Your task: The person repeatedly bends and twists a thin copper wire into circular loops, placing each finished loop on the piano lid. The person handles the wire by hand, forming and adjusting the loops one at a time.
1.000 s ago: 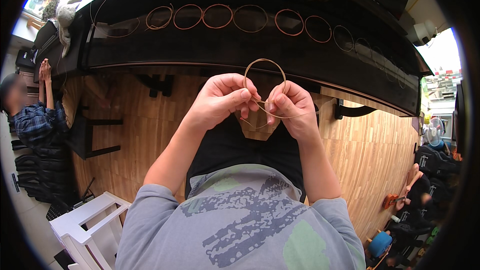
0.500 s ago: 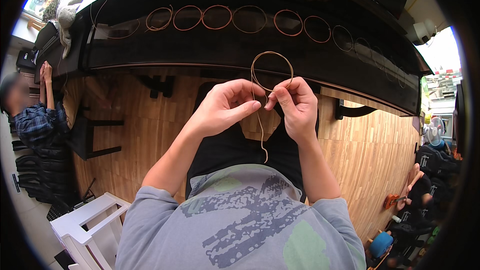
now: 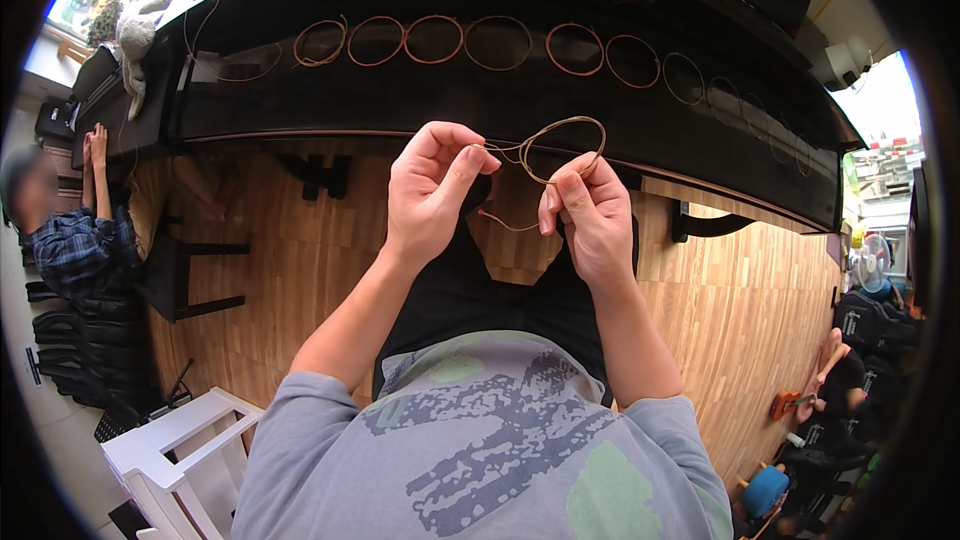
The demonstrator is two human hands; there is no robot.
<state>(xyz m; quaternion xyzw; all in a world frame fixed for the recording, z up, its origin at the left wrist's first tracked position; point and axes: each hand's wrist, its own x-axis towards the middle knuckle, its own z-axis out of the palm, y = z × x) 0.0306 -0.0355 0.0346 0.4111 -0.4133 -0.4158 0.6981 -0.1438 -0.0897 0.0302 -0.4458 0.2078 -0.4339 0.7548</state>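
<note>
A thin brass-coloured string, wound in a loose loop [image 3: 570, 118], hangs in the air between my hands, in front of a black piano [image 3: 400, 100]. My left hand [image 3: 433, 195] pinches a stretch of it at the loop's left. My right hand [image 3: 590, 220] grips the bottom of the loop between thumb and fingers. A free length with a small reddish end [image 3: 482, 213] dangles below. Along the piano's top lie several separate coiled strings, copper [image 3: 573, 25], brass and pale, in a row.
A person in a plaid shirt [image 3: 75, 255] is at the left, hands at the piano, beside a black bench [image 3: 185, 280]. White wooden furniture [image 3: 150, 450] stands lower left; a plush toy [image 3: 133, 40] rests upper left. At right are a fan [image 3: 872, 260], black bags and a small orange instrument [image 3: 785, 403].
My left hand has risen and moved the strand up and leftward. The loop, first upright above both hands, has tilted and moved right over my right hand. The dangling end has swung up.
</note>
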